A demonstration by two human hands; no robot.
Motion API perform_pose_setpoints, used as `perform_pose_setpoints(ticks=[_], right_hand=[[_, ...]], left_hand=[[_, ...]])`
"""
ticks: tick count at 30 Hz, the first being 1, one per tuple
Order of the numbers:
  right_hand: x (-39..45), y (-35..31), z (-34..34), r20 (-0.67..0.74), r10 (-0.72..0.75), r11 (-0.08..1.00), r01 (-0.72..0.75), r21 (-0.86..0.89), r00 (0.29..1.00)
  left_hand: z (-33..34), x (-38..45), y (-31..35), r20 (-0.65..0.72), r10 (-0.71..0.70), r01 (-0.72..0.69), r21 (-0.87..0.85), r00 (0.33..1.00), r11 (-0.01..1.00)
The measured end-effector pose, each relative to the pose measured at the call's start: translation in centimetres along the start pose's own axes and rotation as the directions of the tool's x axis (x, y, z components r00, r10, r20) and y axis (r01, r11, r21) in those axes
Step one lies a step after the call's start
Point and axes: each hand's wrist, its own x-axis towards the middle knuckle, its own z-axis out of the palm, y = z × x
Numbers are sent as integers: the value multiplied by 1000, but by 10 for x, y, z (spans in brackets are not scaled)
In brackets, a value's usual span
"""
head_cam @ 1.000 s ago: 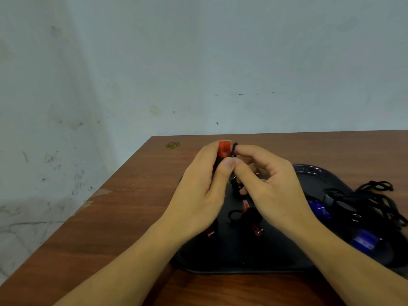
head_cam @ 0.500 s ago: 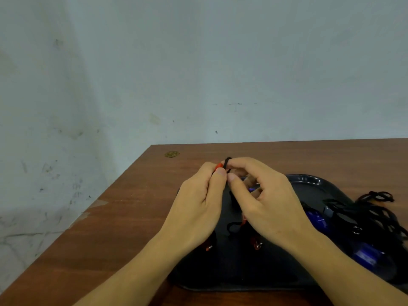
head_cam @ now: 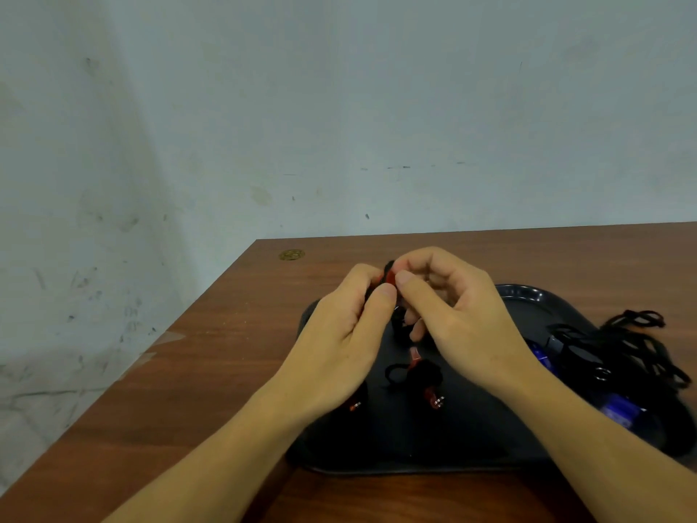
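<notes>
Overall, the head view took in both arms reaching forward over a brown wooden surface (head_cam: pixel 226 352) set against a pale, scuffed wall (head_cam: pixel 339 107). The left grip (head_cam: pixel 339 345) and the right grip (head_cam: pixel 464 326) met above the far left part of a black tray (head_cam: pixel 528 300), their thumbs nearly touching. Between them sat a small red piece (head_cam: pixel 390 276), raised off the tray and mostly hidden by the fingers. The left grip was curled round it from the left, thumb pressed at its lower edge. The right grip pinched it from the right between thumb and forefinger, with the other fingers folded in below. A bit of black cord (head_cam: pixel 398 322) hung beneath the red piece in the gap between the two palms; how it joined the piece could not be told.

On the tray, just below the hands, lay a black loop with a red clip (head_cam: pixel 415 362), and two more red bits (head_cam: pixel 433 398) showed near the left wrist. To the right, partly behind the right forearm, lay blue pieces (head_cam: pixel 622 409) and a tangle of black cords (head_cam: pixel 641 345) that spilled over the tray's right rim. A small gold disc (head_cam: pixel 291 254) sat near the surface's far left corner, well apart from the tray.
</notes>
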Motion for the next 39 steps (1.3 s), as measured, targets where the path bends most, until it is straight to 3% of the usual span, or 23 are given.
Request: perform_pose_setpoints(ticks=[6, 12, 19, 24, 34, 39], right_hand=[[1, 3, 2, -16, 53, 997, -52, 64, 998], [-1, 3, 4, 81, 131, 979, -141, 144, 988], [-6, -1, 8, -110, -116, 991, 123, 57, 987], [-4, 1, 7, -129, -302, 945, 278, -171, 945], [-5, -3, 9, -105, -157, 988, 157, -9, 982], [-7, -3, 11, -123, -131, 991, 134, 21, 984]], left_hand=[[-1, -1, -2, 1, -24, 24, -111, 1000, 994], [-2, 1, 1, -31, 38, -44, -255, 999, 966], [3, 6, -1, -29, -82, 50, -582, 996, 812], [1, 7, 3, 79, -130, 148, -703, 988, 696], [0, 7, 11, 159, -141, 212, -793, 977, 571], [1, 7, 10, 153, -146, 209, -788, 977, 579]])
